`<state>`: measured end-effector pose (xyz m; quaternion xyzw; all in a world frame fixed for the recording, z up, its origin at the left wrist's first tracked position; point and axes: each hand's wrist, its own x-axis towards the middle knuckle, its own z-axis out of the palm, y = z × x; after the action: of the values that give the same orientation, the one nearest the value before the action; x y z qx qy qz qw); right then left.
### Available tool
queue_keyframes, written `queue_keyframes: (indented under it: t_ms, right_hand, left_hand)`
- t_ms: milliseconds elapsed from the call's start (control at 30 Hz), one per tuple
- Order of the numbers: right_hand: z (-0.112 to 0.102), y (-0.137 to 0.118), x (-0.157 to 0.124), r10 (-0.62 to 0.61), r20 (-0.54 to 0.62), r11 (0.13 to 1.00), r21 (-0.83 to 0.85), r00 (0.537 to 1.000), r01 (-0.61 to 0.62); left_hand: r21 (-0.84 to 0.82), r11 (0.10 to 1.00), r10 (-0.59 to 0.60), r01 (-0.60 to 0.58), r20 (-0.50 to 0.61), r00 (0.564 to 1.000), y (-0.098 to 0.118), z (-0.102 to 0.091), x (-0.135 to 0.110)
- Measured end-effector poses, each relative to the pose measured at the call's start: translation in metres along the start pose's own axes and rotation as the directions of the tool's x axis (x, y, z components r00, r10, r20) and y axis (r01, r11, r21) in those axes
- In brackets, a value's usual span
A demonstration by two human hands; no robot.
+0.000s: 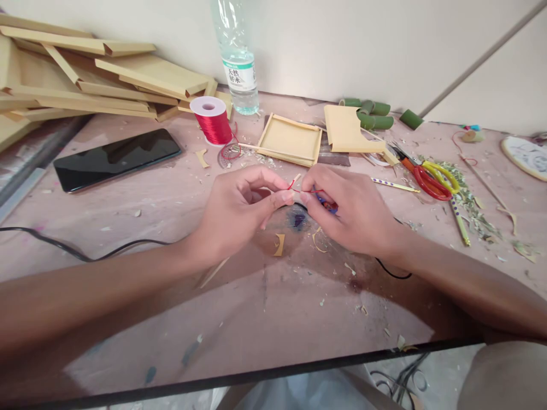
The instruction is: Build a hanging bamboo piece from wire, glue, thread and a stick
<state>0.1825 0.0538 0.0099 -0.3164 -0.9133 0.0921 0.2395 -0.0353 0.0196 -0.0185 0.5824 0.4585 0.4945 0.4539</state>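
Note:
Over the middle of the table, my left hand (pixel 239 208) and my right hand (pixel 344 208) meet almost fingertip to fingertip. Red thread (pixel 293 183) runs between them, and both hands pinch it between thumb and index finger. A thin pale stick tip (pixel 298 179) shows at the left fingertips, with the thread against it; a pale stick (pixel 215 272) also emerges below my left wrist. Whether these are one stick is hidden by the hand. Behind my left hand stands a spool of red thread (pixel 213 126), its loose end curling on the table.
A phone (pixel 118 159) lies at left, near stacked cardboard trays (pixel 141 74). A water bottle (pixel 240 74) stands at the back. A small cardboard tray (pixel 290 139), green bamboo pieces (pixel 376 115), scissors (pixel 431 179) and shavings (pixel 470 213) lie beyond my right hand. A black cable (pixel 85 256) crosses the table.

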Motion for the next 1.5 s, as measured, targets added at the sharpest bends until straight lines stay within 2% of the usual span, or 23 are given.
queue_keyframes:
  t_ms: [167,333,500,600,767,900,1000,1167,1300,1500]
  right_hand:
    - [0.006,0.002,-0.002,-0.171,0.007,0.97,-0.175,0.985,0.17]
    - [0.003,0.005,-0.001,-0.333,-0.024,0.872,-0.387,0.942,0.298]
    - [-0.003,0.008,0.003,-0.496,0.085,0.738,-0.483,0.864,0.471]
    - [-0.005,0.008,0.003,-0.525,0.072,0.721,-0.491,0.848,0.488]
    - [-0.002,0.005,0.002,-0.4,0.061,0.824,-0.413,0.914,0.389]
    - [0.003,0.004,0.001,-0.289,0.022,0.944,-0.162,0.957,0.289]
    - [0.006,0.003,0.0,-0.199,-0.016,0.979,0.05,0.98,0.199]
    - [0.006,0.002,0.002,-0.134,-0.061,0.968,0.204,0.989,0.144]
    - [0.004,0.001,0.005,-0.056,-0.045,0.951,0.3,0.997,0.067]
    - [0.002,-0.002,0.007,0.055,0.049,0.829,0.554,0.997,-0.073]
  left_hand:
    - [0.024,1.0,-0.019,0.018,0.04,0.999,-0.002,-0.001,0.0]
    - [0.036,0.999,-0.018,0.016,0.07,0.997,-0.003,-0.003,0.002]
    - [0.078,0.997,-0.012,0.005,0.089,0.996,-0.004,-0.002,0.002]
    - [0.104,0.994,0.021,-0.031,0.099,0.995,-0.003,-0.002,0.001]
    - [0.193,0.976,0.086,-0.102,0.092,0.992,0.0,-0.003,-0.001]
    - [0.294,0.942,0.136,-0.159,0.099,0.986,0.001,-0.003,-0.002]
    - [0.311,0.932,0.15,-0.186,0.137,0.979,0.0,-0.004,-0.003]
    - [0.298,0.936,0.139,-0.185,0.171,0.975,-0.001,-0.003,-0.005]
    - [0.199,0.973,0.087,-0.12,0.166,0.982,0.002,-0.001,-0.004]
    - [0.061,0.997,-0.061,0.05,0.194,0.979,0.008,0.001,-0.002]
